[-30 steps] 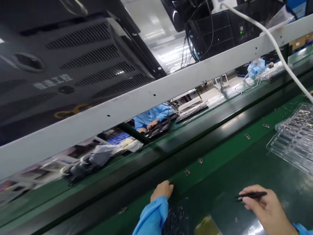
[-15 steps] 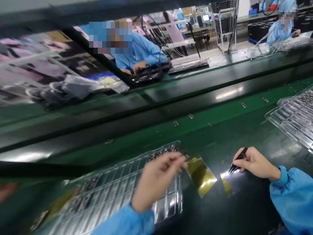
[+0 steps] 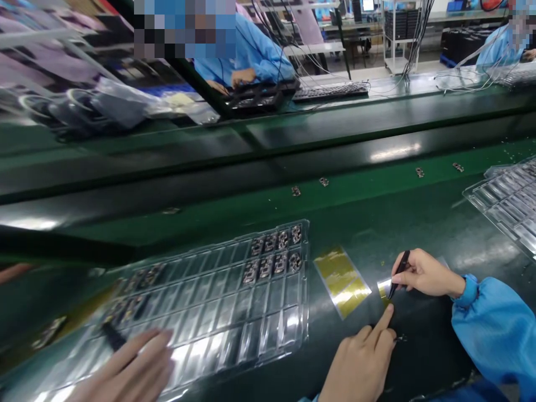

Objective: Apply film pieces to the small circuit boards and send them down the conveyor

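My right hand (image 3: 425,273) is closed around black tweezers (image 3: 399,272), tips pointing down at a small yellow film strip (image 3: 383,289) on the dark green worktop. My left hand (image 3: 362,357) lies just below, its index finger stretched out to the strip's lower end and the other fingers curled; it appears to hold nothing. Left of the strip lies a larger sheet of yellow film (image 3: 342,282) on clear backing. Beyond that, a clear plastic tray (image 3: 218,312) carries several small electronic parts (image 3: 272,254) at its upper right corner.
A co-worker's hand (image 3: 125,365) with black tweezers reaches over the tray's lower left. Several loose small parts (image 3: 324,182) sit on the bright green strip. Another clear tray (image 3: 502,209) is at the right edge. Across the line a person in blue (image 3: 263,47) works.
My left hand has moved right and down from the tray's corner to the small film strip. My right hand still grips the tweezers there. A co-worker's hand has come in at lower left.
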Available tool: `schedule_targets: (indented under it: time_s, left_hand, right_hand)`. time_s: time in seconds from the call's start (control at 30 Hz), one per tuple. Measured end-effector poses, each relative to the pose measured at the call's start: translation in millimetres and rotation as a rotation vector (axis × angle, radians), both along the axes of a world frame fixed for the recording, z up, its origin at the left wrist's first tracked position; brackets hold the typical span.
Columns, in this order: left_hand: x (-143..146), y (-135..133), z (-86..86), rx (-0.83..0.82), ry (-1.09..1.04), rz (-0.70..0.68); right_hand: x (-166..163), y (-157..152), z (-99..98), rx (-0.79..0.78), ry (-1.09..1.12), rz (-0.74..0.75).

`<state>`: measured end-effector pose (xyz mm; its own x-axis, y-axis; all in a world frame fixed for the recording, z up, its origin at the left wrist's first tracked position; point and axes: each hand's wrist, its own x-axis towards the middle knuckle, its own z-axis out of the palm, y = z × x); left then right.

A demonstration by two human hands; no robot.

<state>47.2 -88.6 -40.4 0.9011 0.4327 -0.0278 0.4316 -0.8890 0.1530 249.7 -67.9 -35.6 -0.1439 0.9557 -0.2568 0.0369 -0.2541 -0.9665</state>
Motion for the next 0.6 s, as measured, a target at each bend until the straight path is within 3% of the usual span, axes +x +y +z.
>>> schedule_targets:
  time_s: [0.43,0.6]
  left_hand:
    - [-0.7,1.9,-0.2,-0.104,-0.107,0.053]
    - [-4.3,4.8,7.8,-0.358,-0.295,0.154]
  right_hand:
    - [2.1,-0.3,-3.2,-0.056,0.095,-0.048]
    - [7.9,2.8,-8.5,-0.082,0.263,-0.194]
